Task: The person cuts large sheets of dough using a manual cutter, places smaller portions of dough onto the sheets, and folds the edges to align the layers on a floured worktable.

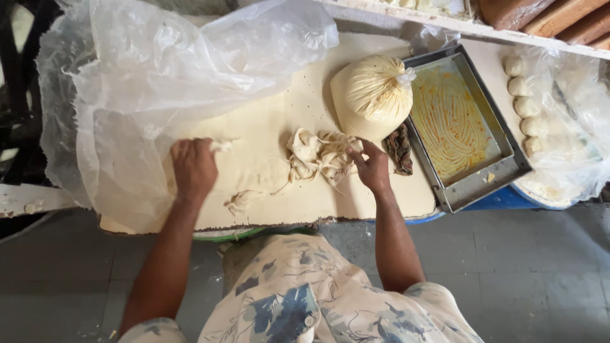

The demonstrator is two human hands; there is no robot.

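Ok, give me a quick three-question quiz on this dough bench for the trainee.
1. True or false: the right hand rests on the metal tray.
2. What does the left hand press on? A) the board B) a dough ball C) the dark rag
3. Fill in: the tied bag of batter sits between the gathered dough and the ____.

Key: 1 false, it grips the gathered dough. 2 A, with a dough scrap at its fingertips. 3 metal tray.
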